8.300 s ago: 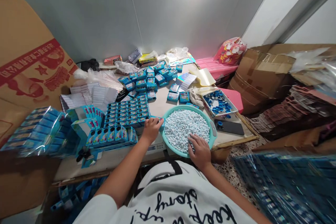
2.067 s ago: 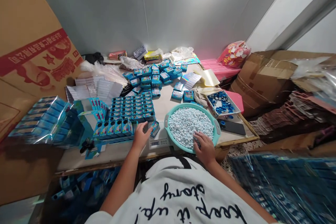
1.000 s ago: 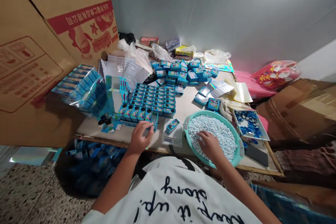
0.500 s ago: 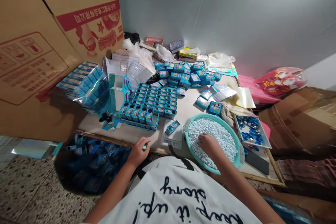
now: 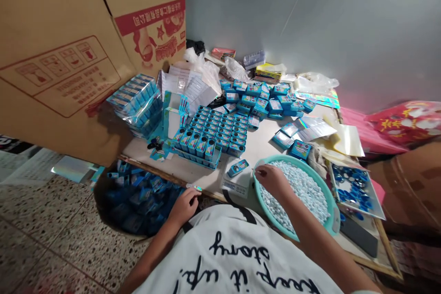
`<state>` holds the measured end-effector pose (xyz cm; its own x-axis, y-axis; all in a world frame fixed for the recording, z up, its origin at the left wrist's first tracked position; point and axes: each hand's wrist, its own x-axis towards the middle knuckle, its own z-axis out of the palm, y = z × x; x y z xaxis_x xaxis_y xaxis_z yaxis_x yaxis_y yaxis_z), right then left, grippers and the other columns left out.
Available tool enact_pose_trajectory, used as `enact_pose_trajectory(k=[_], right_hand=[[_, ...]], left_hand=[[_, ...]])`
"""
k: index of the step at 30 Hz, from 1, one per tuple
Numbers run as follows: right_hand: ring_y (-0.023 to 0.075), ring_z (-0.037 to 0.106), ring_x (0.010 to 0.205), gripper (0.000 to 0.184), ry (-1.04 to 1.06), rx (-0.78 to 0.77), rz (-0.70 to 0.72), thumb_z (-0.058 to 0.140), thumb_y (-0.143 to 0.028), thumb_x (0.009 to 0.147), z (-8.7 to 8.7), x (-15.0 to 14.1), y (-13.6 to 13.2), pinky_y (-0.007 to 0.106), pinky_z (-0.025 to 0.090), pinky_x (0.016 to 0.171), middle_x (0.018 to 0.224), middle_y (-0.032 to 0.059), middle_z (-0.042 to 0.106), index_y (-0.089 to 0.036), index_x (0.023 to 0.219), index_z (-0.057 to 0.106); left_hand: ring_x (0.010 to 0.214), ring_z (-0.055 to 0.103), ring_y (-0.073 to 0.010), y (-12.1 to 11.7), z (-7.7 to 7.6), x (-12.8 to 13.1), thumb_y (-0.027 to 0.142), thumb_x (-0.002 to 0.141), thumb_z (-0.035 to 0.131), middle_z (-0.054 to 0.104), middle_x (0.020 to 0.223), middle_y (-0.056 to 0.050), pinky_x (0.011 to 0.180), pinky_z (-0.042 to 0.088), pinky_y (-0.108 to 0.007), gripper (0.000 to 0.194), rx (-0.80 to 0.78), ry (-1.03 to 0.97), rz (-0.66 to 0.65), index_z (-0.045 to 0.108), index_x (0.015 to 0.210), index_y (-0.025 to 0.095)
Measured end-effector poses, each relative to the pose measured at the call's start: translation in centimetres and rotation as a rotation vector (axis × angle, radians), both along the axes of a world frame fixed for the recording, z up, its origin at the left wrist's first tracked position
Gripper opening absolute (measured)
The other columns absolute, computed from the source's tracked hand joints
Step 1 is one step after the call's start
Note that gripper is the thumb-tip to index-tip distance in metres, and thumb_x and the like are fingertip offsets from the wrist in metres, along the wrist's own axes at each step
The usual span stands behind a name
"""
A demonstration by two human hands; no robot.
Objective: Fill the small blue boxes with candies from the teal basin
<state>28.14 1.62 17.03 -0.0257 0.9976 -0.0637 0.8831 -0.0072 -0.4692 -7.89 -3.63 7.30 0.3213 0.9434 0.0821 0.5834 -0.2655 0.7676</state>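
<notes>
At the near edge of the table (image 5: 259, 143), left of the teal basin (image 5: 336, 223), my left hand (image 5: 184, 204) has come down off the tray of boxes, and I've got a small shiny piece (image 5: 197, 188) pinched between thumb and fingers. My right hand (image 5: 270, 178) has just slid out of the deep white pellets (image 5: 307, 187) to the basin's left rim, fingers curled together; whether pellets are caught in there, I can't tell. And just left of the basin, there's my little blue box (image 5: 238, 168), lying untouched on the scale (image 5: 234, 188), right where I let it go. So both hands are off it, and the work looks to be in my fingertips now. Beyond the scale, farther left of the basin, upright boxes (image 5: 195, 141) stand in the tray (image 5: 217, 161). Past those, to the basin's far left, sits the loose heap of boxes (image 5: 265, 101).
</notes>
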Motion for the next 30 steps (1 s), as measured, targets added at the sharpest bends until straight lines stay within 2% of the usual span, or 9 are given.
enact_pose_trajectory(k=[4,6,10,14,17,19,22,25,30], right_hand=[[0.0156,0.061,0.061,0.021,0.279,-0.099,-0.064,0.060,-0.034,0.075,-1.3,-3.1,3.1,0.025,0.042,0.058,0.067,0.0019,0.069,-0.019,0.081,0.074],[0.0157,0.062,0.061,0.023,0.344,-0.138,-0.072,0.061,-0.035,0.074,-2.4,-4.2,3.9,0.024,0.042,0.056,0.066,0.0019,0.070,-0.018,0.081,0.075],[0.0168,0.063,0.065,0.018,0.304,-0.139,-0.060,0.063,-0.030,0.072,-3.7,-5.2,4.0,0.025,0.046,0.062,0.069,0.0031,0.071,-0.018,0.078,0.075],[0.0172,0.064,0.078,0.017,0.180,-0.062,0.053,0.061,-0.022,0.073,-3.5,-5.3,3.6,0.027,0.047,0.077,0.087,0.0059,0.071,-0.018,0.082,0.076],[0.0159,0.062,0.079,0.021,0.103,-0.061,0.088,0.059,-0.020,0.077,-3.3,-5.6,3.4,0.027,0.047,0.081,0.094,0.0068,0.069,-0.018,0.090,0.075],[0.0151,0.061,0.078,0.024,0.126,-0.062,0.092,0.056,-0.019,0.079,-3.1,-5.7,3.1,0.027,0.048,0.081,0.097,0.0067,0.069,-0.019,0.096,0.074],[0.0161,0.061,0.080,0.031,0.206,0.026,0.070,0.048,-0.019,0.085,-2.6,-4.6,1.8,0.029,0.049,0.083,0.103,0.0078,0.068,-0.019,0.105,0.071],[0.0192,0.062,0.091,0.036,0.165,0.117,0.001,0.039,-0.020,0.090,-2.0,-1.8,-0.6,0.031,0.047,0.086,0.110,0.0092,0.067,-0.020,0.109,0.070],[0.0216,0.062,0.090,0.033,-0.023,0.028,-0.115,0.040,-0.023,0.092,-2.2,3.8,-5.8,0.032,0.047,0.081,0.103,0.0102,0.067,-0.017,0.107,0.069]], left_hand=[[0.096,0.063,-0.0166,-0.7,-0.1,-0.1,0.009,0.084,0.046,0.066,0.097,-0.006,0.089,0.053,-0.030,0.027,-0.029,-0.013,-0.016,0.068,0.095,0.020],[0.092,0.063,-0.0162,-1.0,-0.1,-0.1,0.008,0.083,0.045,0.065,0.093,-0.005,0.085,0.053,-0.029,0.025,-0.051,-0.004,-0.030,0.067,0.090,0.019],[0.089,0.063,-0.0167,-1.3,0.0,-0.2,0.007,0.081,0.045,0.064,0.092,-0.005,0.083,0.054,-0.031,0.026,-0.077,0.011,-0.050,0.067,0.089,0.020],[0.087,0.064,-0.0195,-1.2,-0.4,-0.1,0.009,0.080,0.048,0.065,0.092,-0.006,0.080,0.056,-0.034,0.025,-0.070,0.008,-0.016,0.068,0.088,0.023],[0.088,0.064,-0.0209,-1.2,-0.8,0.1,0.011,0.082,0.048,0.066,0.092,-0.007,0.079,0.057,-0.036,0.024,-0.086,0.009,-0.013,0.068,0.089,0.024],[0.091,0.064,-0.0212,-1.2,-1.0,0.2,0.014,0.084,0.048,0.065,0.095,-0.007,0.081,0.057,-0.037,0.024,-0.115,0.010,-0.019,0.068,0.092,0.024],[0.098,0.064,-0.0220,-1.4,-1.2,0.3,0.017,0.087,0.046,0.065,0.102,-0.008,0.089,0.055,-0.039,0.026,-0.137,0.027,0.007,0.067,0.101,0.024],[0.102,0.063,-0.0229,-1.7,-1.5,0.2,0.020,0.088,0.045,0.064,0.107,-0.008,0.094,0.054,-0.040,0.027,-0.128,0.060,0.059,0.066,0.104,0.025],[0.101,0.064,-0.0236,-1.5,-2.0,0.2,0.021,0.087,0.047,0.065,0.106,-0.008,0.094,0.054,-0.040,0.025,-0.148,0.095,0.042,0.068,0.101,0.024]])
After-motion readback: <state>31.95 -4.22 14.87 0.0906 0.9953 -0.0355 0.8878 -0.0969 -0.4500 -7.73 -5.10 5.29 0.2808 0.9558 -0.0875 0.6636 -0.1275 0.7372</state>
